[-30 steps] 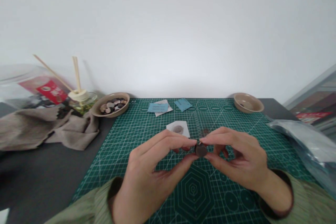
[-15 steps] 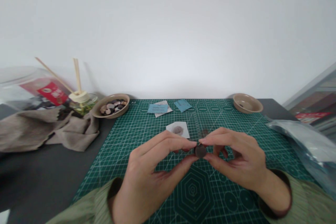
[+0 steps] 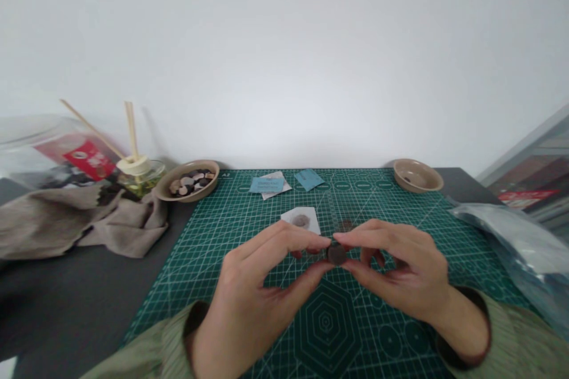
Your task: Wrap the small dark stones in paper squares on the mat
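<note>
disc [image 3: 336, 253], small and dark, is pinched by fingers of left hand [image 3: 246, 287] and right hand [image 3: 413, 272], over green mat [image 3: 222, 219].

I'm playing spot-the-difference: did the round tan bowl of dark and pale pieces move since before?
No: that round tan bowl still sits by the far left corner of the green gridded cutting mat.

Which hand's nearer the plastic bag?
Right. The right hand is left of the plastic bag, with mat between them; the left hand is farther left, across the dark disc both hands hold.
</note>
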Motion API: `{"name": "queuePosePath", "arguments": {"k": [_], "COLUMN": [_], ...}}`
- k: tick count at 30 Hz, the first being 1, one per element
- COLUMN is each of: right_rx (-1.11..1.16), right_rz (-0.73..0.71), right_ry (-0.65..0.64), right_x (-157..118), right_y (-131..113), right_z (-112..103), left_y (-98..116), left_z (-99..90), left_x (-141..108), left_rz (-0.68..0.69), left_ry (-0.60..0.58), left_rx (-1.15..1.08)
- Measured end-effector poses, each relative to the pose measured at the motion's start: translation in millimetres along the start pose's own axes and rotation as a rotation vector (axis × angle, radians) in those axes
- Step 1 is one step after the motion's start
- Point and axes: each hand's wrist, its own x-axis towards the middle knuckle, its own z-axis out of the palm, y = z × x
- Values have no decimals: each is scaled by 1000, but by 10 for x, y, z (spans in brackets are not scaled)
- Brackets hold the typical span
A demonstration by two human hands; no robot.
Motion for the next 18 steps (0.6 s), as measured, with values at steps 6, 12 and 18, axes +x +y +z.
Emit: {"name": "queuePosePath", "arguments": {"k": [6,12,18], "right_rx": [58,-167,-335], "right_rz": [86,214,230], "right_ry": [-19,-113,-383], "right_x": [15,14,10], "right_y": [-3,206,343], "right_z": [30,3,-90], "left_y": [-93,-500,-530], "left_z": [20,-18,31], "left_x": [7,-41,-74], "left_rz": [-40,-90,-80], "left_ry": [-54,-274,-460], "left_rx": [52,493,394]}}
